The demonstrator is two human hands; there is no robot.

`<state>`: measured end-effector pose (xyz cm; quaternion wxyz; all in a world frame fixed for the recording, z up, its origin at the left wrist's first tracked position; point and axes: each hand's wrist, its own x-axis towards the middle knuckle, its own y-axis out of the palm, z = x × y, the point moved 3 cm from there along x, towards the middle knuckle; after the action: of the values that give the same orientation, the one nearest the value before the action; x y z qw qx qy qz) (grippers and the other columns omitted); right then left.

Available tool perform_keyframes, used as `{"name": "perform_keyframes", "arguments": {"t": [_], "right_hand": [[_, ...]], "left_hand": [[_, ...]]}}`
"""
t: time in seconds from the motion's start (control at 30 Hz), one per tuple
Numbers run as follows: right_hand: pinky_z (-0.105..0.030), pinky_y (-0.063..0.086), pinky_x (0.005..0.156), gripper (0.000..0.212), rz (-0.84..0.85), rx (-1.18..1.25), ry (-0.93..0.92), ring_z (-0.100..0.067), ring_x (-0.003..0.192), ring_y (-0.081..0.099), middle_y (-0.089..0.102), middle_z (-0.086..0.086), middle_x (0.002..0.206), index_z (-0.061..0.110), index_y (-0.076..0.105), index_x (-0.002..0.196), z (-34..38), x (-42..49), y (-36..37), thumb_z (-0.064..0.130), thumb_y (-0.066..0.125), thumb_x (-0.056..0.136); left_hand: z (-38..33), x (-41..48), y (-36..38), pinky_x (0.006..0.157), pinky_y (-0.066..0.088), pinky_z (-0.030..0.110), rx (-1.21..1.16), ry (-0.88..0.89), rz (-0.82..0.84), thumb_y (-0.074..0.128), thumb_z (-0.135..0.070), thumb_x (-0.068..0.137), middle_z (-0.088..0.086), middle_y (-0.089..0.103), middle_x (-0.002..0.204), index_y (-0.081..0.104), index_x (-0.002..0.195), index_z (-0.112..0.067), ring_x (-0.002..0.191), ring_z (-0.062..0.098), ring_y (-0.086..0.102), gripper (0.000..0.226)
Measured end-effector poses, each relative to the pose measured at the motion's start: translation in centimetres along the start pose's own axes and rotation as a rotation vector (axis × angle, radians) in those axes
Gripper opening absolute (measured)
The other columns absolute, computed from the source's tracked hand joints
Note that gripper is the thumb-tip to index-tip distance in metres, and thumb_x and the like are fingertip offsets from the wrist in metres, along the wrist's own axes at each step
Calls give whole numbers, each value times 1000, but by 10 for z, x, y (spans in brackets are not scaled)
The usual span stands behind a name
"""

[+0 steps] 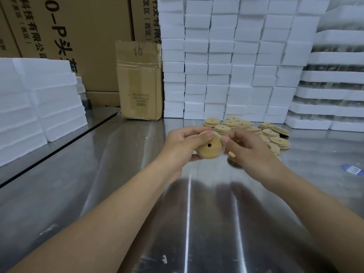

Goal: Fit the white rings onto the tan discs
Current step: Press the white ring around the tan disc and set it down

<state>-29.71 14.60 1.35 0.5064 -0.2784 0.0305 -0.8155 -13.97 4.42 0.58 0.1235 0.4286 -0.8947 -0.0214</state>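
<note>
While the left hand [177,147] and right hand [250,152] pinch a tan disc [206,150], the carton [138,81] reads "10".

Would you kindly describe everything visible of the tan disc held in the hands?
The tan disc is round, flat and wood-like, with a small hole in its middle. It is held above the metal table, face tilted toward the camera. The left hand grips its left side, thumb on the upper rim. A translucent white ring shows along its right rim, where the right hand pinches it.
</note>
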Motion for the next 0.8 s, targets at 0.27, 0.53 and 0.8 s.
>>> {"name": "perform_keyframes", "arguments": {"t": [0.27,0.53,0.8], "right_hand": [[-17,40,56,16,-57,-20,9,-4,62,52,67,3,73,16,69,88,-1,2,-3,24,68,102],[-14,33,46,23,3,6,86,-17,58,39,55,-1,67,4,71,91,-5,1,-6,23,65,104],[-19,28,47,24,72,36,64,-17,58,32,49,2,63,7,68,88,0,-2,-7,25,67,103]], "left_hand": [[2,2,2,76,65,32,-82,12,9,81,-22,95,5,83,107,77,117,-16,97,16,79,23],[1,2,4,62,59,20,54,61,-20,81,-11,94,6,84,91,82,104,-10,78,8,79,10],[3,0,1,66,63,27,-30,24,-77,80,-18,96,5,84,97,81,106,-15,86,11,79,11]]}}
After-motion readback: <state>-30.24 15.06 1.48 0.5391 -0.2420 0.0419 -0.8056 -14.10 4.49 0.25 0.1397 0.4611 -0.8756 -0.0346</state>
